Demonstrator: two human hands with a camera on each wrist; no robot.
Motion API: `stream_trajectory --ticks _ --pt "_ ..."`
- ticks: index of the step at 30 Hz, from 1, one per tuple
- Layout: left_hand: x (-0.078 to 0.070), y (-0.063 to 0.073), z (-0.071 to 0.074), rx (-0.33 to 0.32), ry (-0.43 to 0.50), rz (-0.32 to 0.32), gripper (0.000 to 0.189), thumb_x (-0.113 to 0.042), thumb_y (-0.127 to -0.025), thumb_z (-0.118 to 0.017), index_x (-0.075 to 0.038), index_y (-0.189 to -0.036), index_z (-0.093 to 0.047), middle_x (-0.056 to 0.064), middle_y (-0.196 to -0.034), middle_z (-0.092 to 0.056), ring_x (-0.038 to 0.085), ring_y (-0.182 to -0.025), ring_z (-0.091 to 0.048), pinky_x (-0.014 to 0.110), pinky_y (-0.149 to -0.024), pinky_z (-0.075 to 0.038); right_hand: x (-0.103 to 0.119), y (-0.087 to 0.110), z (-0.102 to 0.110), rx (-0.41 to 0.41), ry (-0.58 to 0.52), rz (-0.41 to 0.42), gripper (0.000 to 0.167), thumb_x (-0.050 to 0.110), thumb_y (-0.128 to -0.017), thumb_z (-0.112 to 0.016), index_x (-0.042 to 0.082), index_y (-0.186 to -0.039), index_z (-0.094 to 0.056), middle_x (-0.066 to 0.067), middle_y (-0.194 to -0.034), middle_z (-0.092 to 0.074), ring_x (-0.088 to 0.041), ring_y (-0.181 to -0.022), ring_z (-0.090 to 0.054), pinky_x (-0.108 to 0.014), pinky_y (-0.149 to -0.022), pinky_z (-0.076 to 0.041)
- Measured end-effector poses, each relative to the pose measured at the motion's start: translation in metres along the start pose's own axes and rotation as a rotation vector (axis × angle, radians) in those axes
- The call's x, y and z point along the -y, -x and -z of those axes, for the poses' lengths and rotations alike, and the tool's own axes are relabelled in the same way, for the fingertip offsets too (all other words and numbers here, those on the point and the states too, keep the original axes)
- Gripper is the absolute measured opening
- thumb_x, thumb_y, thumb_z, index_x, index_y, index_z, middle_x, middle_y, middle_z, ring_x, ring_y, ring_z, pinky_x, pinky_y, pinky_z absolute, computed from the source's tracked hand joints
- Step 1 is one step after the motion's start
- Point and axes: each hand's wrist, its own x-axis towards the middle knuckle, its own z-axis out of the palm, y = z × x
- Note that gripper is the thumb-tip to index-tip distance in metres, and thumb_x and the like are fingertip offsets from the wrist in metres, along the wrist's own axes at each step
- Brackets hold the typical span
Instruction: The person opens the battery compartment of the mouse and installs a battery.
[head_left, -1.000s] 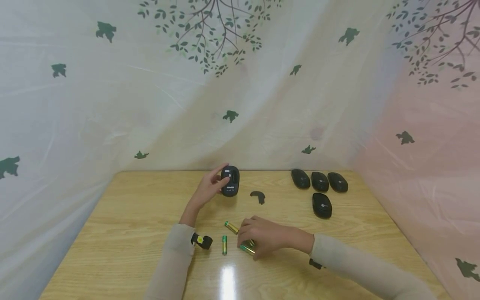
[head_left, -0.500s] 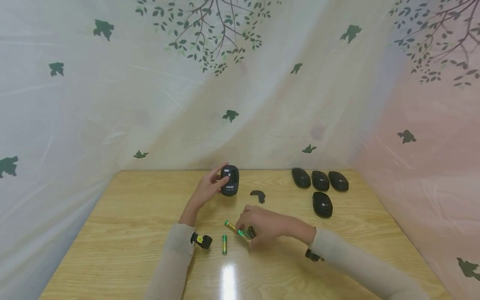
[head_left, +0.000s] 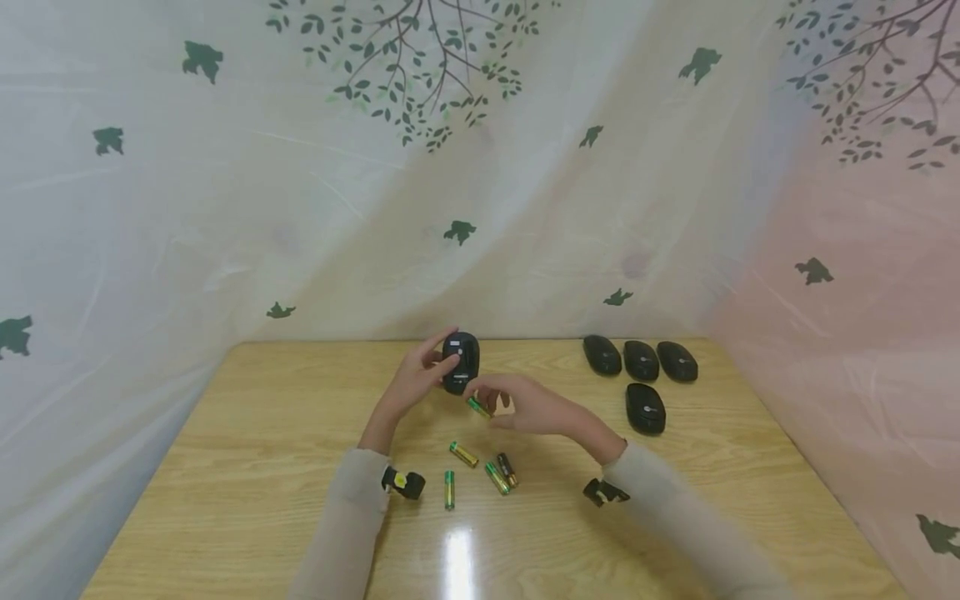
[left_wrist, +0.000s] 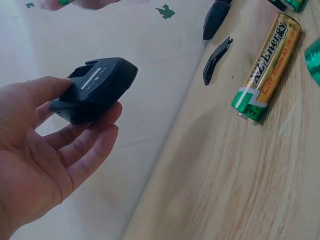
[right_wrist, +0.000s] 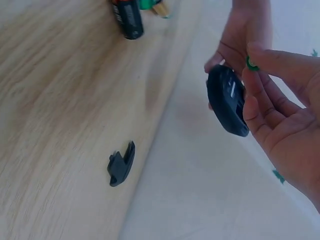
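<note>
My left hand [head_left: 411,382] grips a black computer mouse [head_left: 467,353] above the table, its underside turned toward me and its battery slot uncovered. The thumb lies across that underside, with the other fingers behind, as the left wrist view shows on the mouse [left_wrist: 100,90]. Close beside the mouse's lower edge, my right hand [head_left: 536,406] pinches a green-and-gold AA battery [head_left: 478,407] between thumb and fingertips. Only the green end of this battery [right_wrist: 251,64] shows in the right wrist view. The black battery cover [right_wrist: 121,165] lies on the table, hidden behind my right hand in the head view.
Loose batteries lie nearer me on the wooden table [head_left: 285,483]: two green-and-gold ones, a left battery [head_left: 449,490] and an upper battery [head_left: 463,454], plus a green battery [head_left: 497,477] beside a black battery [head_left: 507,469]. Several black mice [head_left: 645,408] stand at the back right.
My right hand has lifted a battery from the group on the table and carried it up to the mouse. The left hand and its mouse have stayed nearly still.
</note>
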Motion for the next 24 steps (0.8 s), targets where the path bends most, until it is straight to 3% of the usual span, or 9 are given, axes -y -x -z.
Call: stream_trajectory --ticks 7,14,18,24 --pt "-0.001 0.002 -0.002 0.004 -0.012 -0.008 0.055 -0.020 -0.104 -0.060 -0.017 -0.156 -0.042 0.028 -0.133 -0.060 0.028 -0.102 -0.067 0.036 -0.077 -0.064 -0.015 -0.013 0.005 -0.176 -0.090 -0.005 0.046 -0.001 -0.087 -0.078 0.013 -0.127 -0.060 -0.006 -0.100 -0.068 -0.014 -0.089 -0.063 -0.034 -0.071 -0.058" --pt "0.000 0.002 -0.002 0.003 -0.019 -0.007 0.055 -0.018 -0.104 -0.060 -0.016 -0.156 -0.042 0.026 -0.139 -0.056 0.031 -0.106 -0.065 0.038 -0.077 -0.064 -0.027 -0.024 0.005 -0.284 -0.256 -0.120 0.046 0.000 -0.090 -0.075 0.012 -0.132 -0.060 -0.010 -0.112 -0.068 -0.020 -0.101 -0.063 -0.034 -0.081 -0.059" --pt "-0.001 0.002 -0.002 0.001 -0.019 0.012 0.057 -0.017 -0.104 -0.060 -0.014 -0.157 -0.040 0.027 -0.140 -0.055 0.030 -0.106 -0.065 0.039 -0.078 -0.064 -0.033 -0.028 0.002 -0.355 -0.337 -0.117 0.048 0.001 -0.092 -0.074 0.012 -0.136 -0.059 -0.014 -0.120 -0.068 -0.025 -0.105 -0.064 -0.033 -0.082 -0.059" --pt "-0.022 0.011 -0.003 0.007 -0.007 0.027 0.056 -0.012 -0.103 -0.059 -0.009 -0.156 -0.041 0.032 -0.131 -0.058 0.028 -0.102 -0.066 0.039 -0.080 -0.064 -0.035 -0.031 0.000 -0.426 -0.440 -0.099 0.051 -0.003 -0.090 -0.073 0.004 -0.138 -0.057 -0.023 -0.122 -0.069 -0.032 -0.103 -0.066 -0.026 -0.075 -0.059"
